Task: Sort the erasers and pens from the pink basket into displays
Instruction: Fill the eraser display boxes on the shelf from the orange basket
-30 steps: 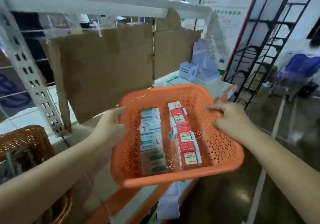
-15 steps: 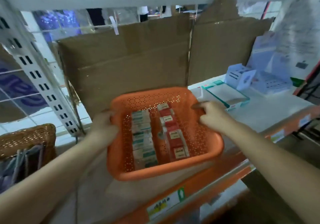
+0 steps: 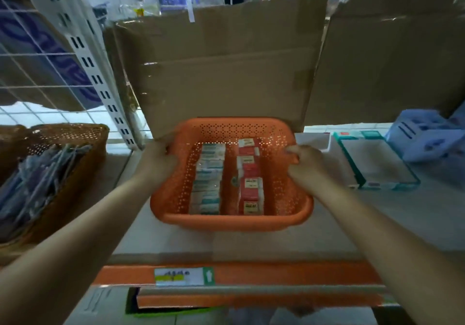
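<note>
Head view: basket [image 3: 226,224] mid-frame over shelf [image 3: 176,241]; can't tell if set down. L hand [image 3: 157,160] & R hand [image 3: 305,163] each clamped on a side rim. Small boxes [image 3: 207,181] inside, 2 rows. Prob. light, stiff plastic; hold by side rims, keep level so boxes don't slide.

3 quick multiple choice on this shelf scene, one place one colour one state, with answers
1. The wicker basket, relative to the pink basket, lies: A) right B) left C) inside
2. The right row of boxes in it is: A) yellow B) black C) red
3. The pink basket is held by: A) both hands B) one hand C) neither

B, it lies beyond the left hand; C, red packs with pale labels; A, the right hand grips the other rim too.
</note>
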